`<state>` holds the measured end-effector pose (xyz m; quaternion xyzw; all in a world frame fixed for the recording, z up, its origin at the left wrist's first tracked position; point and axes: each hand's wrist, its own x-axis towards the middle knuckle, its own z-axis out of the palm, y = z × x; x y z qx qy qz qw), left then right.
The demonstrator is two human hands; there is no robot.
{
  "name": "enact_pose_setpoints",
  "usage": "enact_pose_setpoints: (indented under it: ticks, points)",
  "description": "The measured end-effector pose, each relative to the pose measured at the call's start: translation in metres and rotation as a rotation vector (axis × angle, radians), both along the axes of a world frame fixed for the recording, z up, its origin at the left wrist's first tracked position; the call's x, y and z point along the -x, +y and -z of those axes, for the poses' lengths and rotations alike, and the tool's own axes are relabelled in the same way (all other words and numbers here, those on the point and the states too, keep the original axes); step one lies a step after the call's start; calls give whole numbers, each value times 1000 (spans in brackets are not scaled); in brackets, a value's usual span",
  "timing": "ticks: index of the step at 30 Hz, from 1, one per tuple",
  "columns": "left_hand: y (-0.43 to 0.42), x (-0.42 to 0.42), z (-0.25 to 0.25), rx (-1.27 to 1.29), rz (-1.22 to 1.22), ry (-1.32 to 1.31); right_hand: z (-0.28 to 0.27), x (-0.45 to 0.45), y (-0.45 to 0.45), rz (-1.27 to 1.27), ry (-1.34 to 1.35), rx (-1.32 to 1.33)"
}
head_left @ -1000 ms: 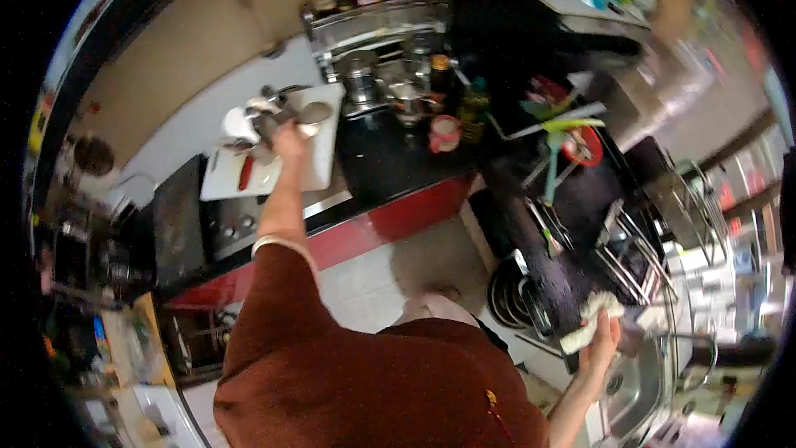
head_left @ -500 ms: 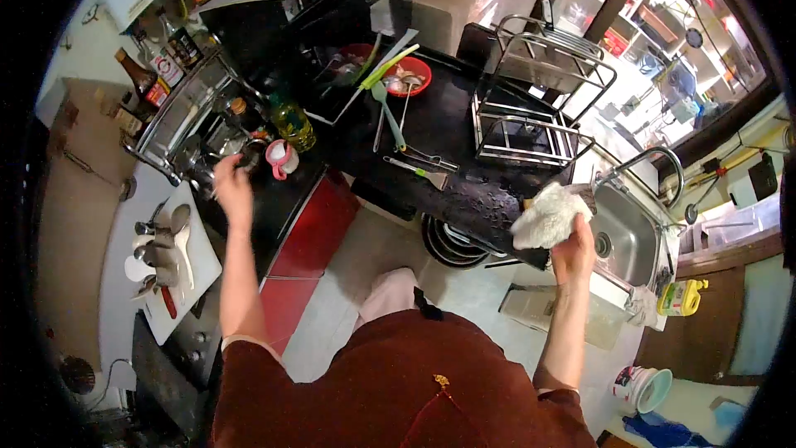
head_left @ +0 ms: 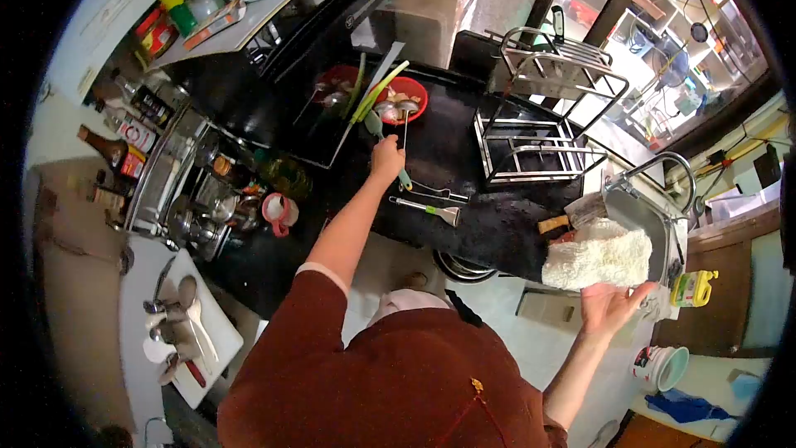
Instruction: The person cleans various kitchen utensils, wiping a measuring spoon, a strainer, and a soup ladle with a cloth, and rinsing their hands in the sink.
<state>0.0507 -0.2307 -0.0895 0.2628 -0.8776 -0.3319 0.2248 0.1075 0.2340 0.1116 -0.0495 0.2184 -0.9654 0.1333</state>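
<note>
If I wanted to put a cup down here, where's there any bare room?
On the black counter, a bare patch lies between the red bowl and the metal rack; another, between the flat-ended utensil and the white cloth. It's crowded around the left hand, with the spatula and green stalks, and on the cutting board, where kitchen utensils lie.

A dull beige wall (head_left: 75, 199) runs down the left of the frame, turning paler at the upper left, where a grey-edged shelf (head_left: 240, 33) slants across. A black desk (head_left: 506, 220) fills the centre, its top glossy in patches, and meets a steel sink (head_left: 659, 232) at the right. Pale floor (head_left: 377, 270) shows below it. At the upper right, a dark-framed window (head_left: 663, 41) looks bright (the strongest light here), and brown wood panelling (head_left: 705, 319) stands at the right edge.
</note>
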Motion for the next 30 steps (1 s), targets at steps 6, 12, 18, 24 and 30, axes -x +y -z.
enact_pose_setpoints:
  ticks: [6, 12, 18, 24, 30]
  points:
    - [0, 47, -1, -34, 5, -435, 14, -11, -19, 66, -18, -29]
    - [-8, 66, 17, -10, -28, -594, 13, -22, -27, 128, 1, -91]
    - [-22, 76, 42, -497, 42, -303, 15, -21, -33, 164, -23, -96]
    - [-5, 72, -17, -821, 285, 213, 12, -12, -41, 158, 9, -98]
    - [12, 66, -64, -632, 349, 486, 14, -5, -36, 128, 23, -25]
